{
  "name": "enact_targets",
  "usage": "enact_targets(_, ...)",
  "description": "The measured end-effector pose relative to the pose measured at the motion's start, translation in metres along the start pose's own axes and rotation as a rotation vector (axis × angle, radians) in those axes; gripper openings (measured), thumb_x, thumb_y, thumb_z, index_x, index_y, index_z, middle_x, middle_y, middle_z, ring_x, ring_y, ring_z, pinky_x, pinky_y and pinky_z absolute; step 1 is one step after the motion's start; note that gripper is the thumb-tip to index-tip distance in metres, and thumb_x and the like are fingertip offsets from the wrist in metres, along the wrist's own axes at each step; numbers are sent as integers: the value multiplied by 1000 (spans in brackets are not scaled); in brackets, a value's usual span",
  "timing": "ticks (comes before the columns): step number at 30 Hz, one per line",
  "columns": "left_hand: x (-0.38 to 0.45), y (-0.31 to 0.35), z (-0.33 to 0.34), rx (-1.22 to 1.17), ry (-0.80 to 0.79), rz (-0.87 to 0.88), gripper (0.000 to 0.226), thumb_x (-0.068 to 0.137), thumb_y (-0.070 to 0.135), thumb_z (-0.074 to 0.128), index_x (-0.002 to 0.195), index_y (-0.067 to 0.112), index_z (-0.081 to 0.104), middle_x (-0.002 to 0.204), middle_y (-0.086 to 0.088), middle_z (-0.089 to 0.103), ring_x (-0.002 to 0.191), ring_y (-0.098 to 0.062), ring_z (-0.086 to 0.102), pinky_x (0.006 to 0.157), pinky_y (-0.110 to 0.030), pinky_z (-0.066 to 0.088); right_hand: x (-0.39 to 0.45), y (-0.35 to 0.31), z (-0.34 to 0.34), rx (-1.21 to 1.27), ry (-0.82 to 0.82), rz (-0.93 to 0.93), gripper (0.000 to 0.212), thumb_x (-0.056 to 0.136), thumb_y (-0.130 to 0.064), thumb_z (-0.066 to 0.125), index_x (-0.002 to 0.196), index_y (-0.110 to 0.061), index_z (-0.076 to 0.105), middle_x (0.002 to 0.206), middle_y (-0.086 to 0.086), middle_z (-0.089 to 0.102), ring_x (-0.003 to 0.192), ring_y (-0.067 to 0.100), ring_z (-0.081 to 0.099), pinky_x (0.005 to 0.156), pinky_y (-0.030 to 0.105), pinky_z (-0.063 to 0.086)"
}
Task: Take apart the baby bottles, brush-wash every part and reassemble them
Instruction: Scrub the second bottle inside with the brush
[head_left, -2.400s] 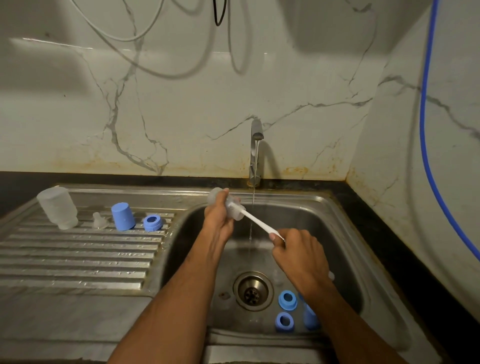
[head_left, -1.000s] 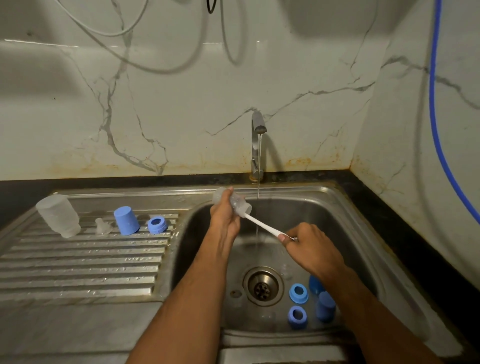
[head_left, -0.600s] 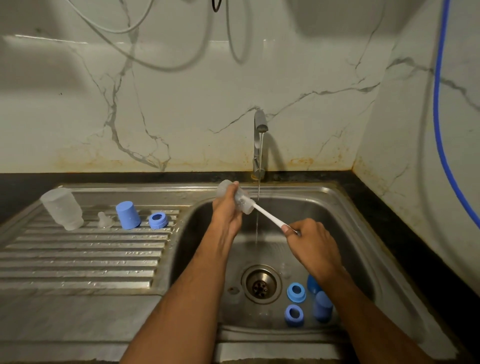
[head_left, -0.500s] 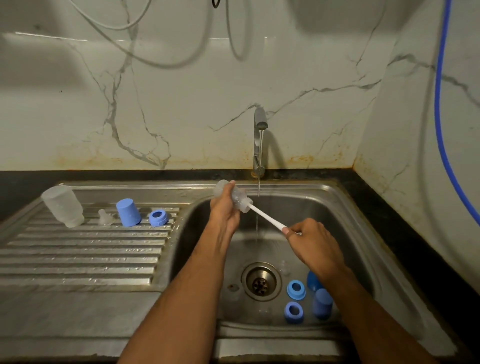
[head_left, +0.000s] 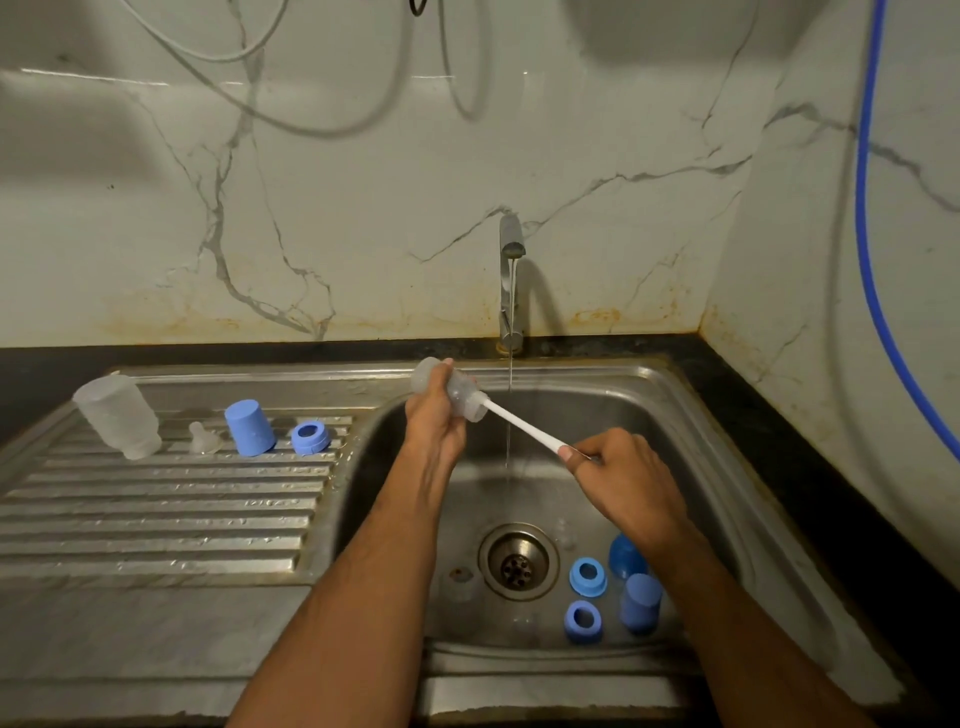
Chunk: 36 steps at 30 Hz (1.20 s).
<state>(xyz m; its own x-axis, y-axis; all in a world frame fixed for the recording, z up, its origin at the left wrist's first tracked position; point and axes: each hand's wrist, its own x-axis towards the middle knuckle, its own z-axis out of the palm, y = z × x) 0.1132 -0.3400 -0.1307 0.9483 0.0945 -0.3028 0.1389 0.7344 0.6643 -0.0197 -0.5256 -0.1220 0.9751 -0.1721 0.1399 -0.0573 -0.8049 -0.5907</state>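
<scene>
1. Gripping a clear bottle (head_left: 451, 391) over the sink basin's (head_left: 691, 441) back-left corner, the left hand (head_left: 434, 423) has its fingers curled round the body, mouth tilted down to the right.
2. The right hand (head_left: 621, 480) pinches the white brush handle (head_left: 524, 428), whose head sits inside that bottle.
3. A thin stream runs from the tap (head_left: 510, 280) into the basin, between the hands.
4. On the basin floor, right of the drain (head_left: 518, 562), lie two blue rings (head_left: 587, 577) (head_left: 583, 621) and two blue caps (head_left: 640, 603) (head_left: 626, 556).
5. On the drainboard (head_left: 156, 519) stand another clear bottle (head_left: 118, 415) mouth down, a clear teat (head_left: 200, 439), a blue cap (head_left: 249, 427) and a blue ring (head_left: 310, 437).
</scene>
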Motion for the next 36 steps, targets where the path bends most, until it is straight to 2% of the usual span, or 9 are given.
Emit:
enact_targets(3,7,7,-3,-5,20,-5,46,87,17,77,124,5,53,113,-18,63,93,-25,68,89,-50,59,-1,7,-9,2,-27,2,44,100,-46,58,65,-20,62,54,-4,52,52,9,50,52,25,39)
enact_targets(9,18,18,-15,-112,37,11,53,86,16,77,130,5,49,124,-21,61,99,-27,68,94,-51,57,-1,13,-14,-18,-66,-19,34,98,-48,60,78,-24,75,63,-1,66,62,13,63,62,34,51)
enact_targets(15,11,10,-11,-94,5,-14,49,87,16,77,127,6,52,115,-18,64,92,-23,69,89,-46,60,1,8,-7,-1,-64,-11,41,98,-49,59,76,-18,74,65,6,66,56,11,56,59,32,49)
enact_targets(21,18,14,-17,-128,97,39,81,75,23,87,142,6,45,109,-13,60,84,-22,67,73,-39,61,1,13,-10,6,-70,16,38,97,-49,61,80,-19,76,67,3,69,63,15,64,66,36,55)
enact_targets(23,13,11,-11,-106,52,34,75,73,32,88,132,5,51,108,-13,60,90,-24,66,78,-44,63,1,7,-7,16,-61,0,39,98,-48,60,77,-18,74,64,6,66,56,10,56,60,34,50)
enact_targets(26,14,7,-10,-27,38,23,70,73,36,87,127,5,53,116,-15,62,98,-27,66,67,-41,62,0,0,-4,-10,-73,-9,39,99,-47,58,75,-20,72,60,0,60,55,8,52,57,28,44)
enact_targets(31,24,17,-24,-136,141,-22,69,76,19,87,131,4,48,126,-22,61,105,-33,68,84,-56,59,4,11,-14,-26,-69,35,31,97,-50,61,85,-26,76,71,-2,70,70,14,66,72,37,58)
enact_targets(33,23,20,-23,-130,110,-48,58,83,13,80,131,4,48,121,-19,62,97,-30,68,76,-51,62,4,14,-17,-16,-73,48,30,96,-49,61,86,-26,76,74,-3,71,73,13,68,77,39,59)
enact_targets(36,15,13,-15,-62,10,-95,37,89,13,72,120,8,53,114,-15,54,83,-23,63,64,-40,60,3,13,-9,-40,-69,34,39,96,-51,60,78,-20,75,65,2,67,61,11,62,65,34,54)
